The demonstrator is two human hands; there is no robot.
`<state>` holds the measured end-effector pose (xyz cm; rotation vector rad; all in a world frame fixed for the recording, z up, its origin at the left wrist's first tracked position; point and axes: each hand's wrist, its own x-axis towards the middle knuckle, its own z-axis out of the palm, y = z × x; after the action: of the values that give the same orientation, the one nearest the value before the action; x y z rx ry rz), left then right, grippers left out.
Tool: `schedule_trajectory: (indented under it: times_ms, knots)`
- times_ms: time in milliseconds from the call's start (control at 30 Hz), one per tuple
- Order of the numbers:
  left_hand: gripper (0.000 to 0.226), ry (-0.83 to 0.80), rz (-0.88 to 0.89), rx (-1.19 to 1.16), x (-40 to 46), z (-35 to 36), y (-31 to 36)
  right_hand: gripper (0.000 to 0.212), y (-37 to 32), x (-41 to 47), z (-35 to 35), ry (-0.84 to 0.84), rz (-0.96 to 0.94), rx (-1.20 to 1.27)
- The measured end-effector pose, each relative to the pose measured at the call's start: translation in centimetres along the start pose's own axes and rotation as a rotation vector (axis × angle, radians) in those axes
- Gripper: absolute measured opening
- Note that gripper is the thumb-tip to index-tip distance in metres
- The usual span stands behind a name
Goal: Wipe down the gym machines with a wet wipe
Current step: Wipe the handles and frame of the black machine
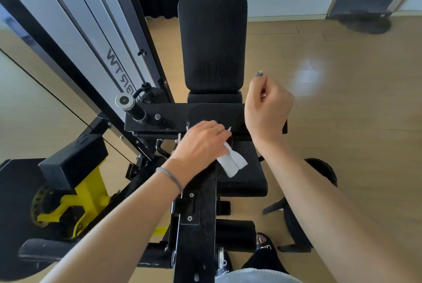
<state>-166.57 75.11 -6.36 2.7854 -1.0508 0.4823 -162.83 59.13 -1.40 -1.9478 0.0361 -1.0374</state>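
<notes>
Head view: left hand gripping crumpled white wet wipe against black metal frame of gym machine, wipe trailing over black padded seat; right hand raised alongside, fingers curled, apparently empty.

Wet wipe showing plain white. Backrest pad and seat pad showing black; machine frame glossy black. Pivot bracket showing yellow. Weight-stack guard showing light grey with black lettering. Floor showing tan wood-plank pattern. Wrist band showing grey.
</notes>
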Motion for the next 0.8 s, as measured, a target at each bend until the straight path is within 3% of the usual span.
schedule_trajectory:
  times_ms: [267,367,533,800]
  knots:
    - [0.021,-0.052,-0.097,-0.014,-4.7,-2.6,-4.8,0.044,-0.2,-0.1,-0.1,-0.015,0.018,0.002]
    - [0.016,-0.043,-0.032,0.019,-2.8,-1.4,-2.9,0.045,-0.5,-0.1,0.0,-0.004,0.018,0.002]
    - [0.027,-0.03,-0.014,-0.137,0.6,0.6,0.9,0.045,-0.3,0.0,-0.1,0.011,-0.024,0.017]
    - [0.026,0.012,-0.112,-0.122,-6.1,-2.8,-5.7,0.043,-0.3,-0.2,0.0,-0.01,0.024,0.029]
